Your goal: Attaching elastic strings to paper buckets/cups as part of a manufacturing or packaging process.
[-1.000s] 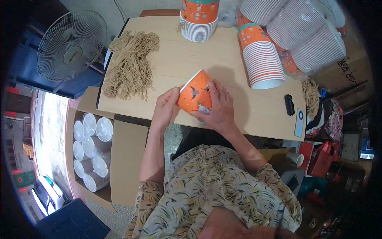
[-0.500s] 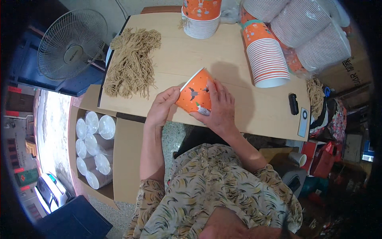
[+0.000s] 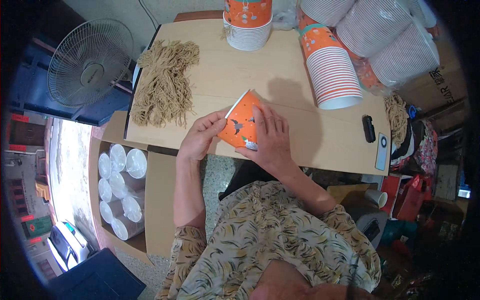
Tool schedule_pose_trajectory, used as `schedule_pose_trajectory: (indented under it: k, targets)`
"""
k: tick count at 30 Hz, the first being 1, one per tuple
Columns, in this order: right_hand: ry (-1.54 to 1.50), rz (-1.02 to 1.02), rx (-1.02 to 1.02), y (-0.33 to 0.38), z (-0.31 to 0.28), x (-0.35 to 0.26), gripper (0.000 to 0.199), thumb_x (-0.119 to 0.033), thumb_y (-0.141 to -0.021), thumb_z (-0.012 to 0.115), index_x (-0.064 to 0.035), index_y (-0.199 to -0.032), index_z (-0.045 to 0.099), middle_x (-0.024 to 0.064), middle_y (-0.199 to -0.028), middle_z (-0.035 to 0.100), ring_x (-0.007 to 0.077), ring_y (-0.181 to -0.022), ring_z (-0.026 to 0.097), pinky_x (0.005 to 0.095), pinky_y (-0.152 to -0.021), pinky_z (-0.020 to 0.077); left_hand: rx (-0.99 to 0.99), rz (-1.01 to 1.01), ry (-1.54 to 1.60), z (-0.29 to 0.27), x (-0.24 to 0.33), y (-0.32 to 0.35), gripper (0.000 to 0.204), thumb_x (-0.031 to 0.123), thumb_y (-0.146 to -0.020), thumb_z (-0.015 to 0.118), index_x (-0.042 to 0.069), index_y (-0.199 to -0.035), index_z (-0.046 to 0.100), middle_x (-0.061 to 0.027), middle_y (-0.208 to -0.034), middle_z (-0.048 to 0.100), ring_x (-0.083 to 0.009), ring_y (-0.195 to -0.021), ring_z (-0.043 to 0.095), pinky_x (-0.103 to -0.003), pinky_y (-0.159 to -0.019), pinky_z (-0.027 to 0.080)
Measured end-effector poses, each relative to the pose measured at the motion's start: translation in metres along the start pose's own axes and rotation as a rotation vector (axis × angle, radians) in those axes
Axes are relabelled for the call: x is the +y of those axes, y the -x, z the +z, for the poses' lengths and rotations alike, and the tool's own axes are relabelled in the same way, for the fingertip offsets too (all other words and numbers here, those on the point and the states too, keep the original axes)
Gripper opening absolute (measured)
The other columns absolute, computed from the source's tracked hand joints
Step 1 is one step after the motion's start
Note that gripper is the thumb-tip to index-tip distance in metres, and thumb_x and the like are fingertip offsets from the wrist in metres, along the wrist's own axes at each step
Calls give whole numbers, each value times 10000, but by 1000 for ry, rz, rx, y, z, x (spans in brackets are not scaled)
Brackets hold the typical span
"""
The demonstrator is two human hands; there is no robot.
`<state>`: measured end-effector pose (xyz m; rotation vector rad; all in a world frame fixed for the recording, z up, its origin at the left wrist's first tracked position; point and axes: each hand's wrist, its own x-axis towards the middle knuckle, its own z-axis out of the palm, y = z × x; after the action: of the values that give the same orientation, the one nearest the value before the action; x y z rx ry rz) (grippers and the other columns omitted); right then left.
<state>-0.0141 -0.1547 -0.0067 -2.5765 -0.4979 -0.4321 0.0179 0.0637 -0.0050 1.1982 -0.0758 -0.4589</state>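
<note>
Wooden table (image 3: 300, 135), light top, takes most of the view. Cardboard box (image 3: 125, 190) at its left edge on the floor, holding clear bagged sleeves of cups lying on their sides. Floor fan (image 3: 89, 62) far left, behind the table corner. Long sleeves of white-rimmed cups (image 3: 385, 35) piled at the back right. Stack of orange paper cups (image 3: 330, 75) lying tilted on the table right of centre; a second, shorter stack (image 3: 248, 22) upright at the back edge. Heap of tan string handles (image 3: 165, 85) on the table's left part, apparently untouched. Phone (image 3: 382, 151) and small black device (image 3: 369, 128) near the right edge.

Orange paper cup (image 3: 241, 125) held over the near table edge, tilted, rim up-left. Right hand (image 3: 272, 137) wraps it from the right, fingers curled closed on the wall. Left hand (image 3: 200, 137) pinches at the rim, thumb and fingertips closed on it.

Progress, judged: one cup in hand, no string on it yet; big stacks still to go, so early.
</note>
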Motion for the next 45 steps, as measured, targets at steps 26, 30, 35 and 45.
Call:
schedule_pose_trajectory:
  k: [26,30,35,45]
  targets:
    - [-458,-5,0,-14,-9,12,728,-296,-597,902,-137,-1217,555,152,-1498,445,373,-1326,461,499,-1071,361,-69,-35,84,17,4,2,435,211,-1003,614,-42,-1354,571,-90,-1238,675,-149,-1166,600,-302,-1038,427]
    - [-338,-98,-10,-13,-10,18,705,-250,-626,894,-113,-1226,549,150,-1492,456,365,-1316,476,482,-1066,371,-46,-40,94,21,9,3,429,182,-996,622,-48,-1353,570,-82,-1236,675,-139,-1152,604,-299,-1031,434]
    - [-874,198,48,-1,-3,15,613,-195,-716,847,-58,-1236,554,161,-1459,491,350,-1329,490,509,-1132,333,69,89,-209,41,5,6,323,42,-947,667,3,-1265,636,-25,-1054,703,-77,-917,633,-231,-824,498]
    - [-608,-404,-379,93,36,50,104,-140,-887,690,-65,-949,728,47,-937,734,242,-971,712,442,-970,530,139,773,-1137,61,16,-5,153,89,-839,691,91,-991,691,-60,-875,679,-259,-858,648,-391,-869,451]
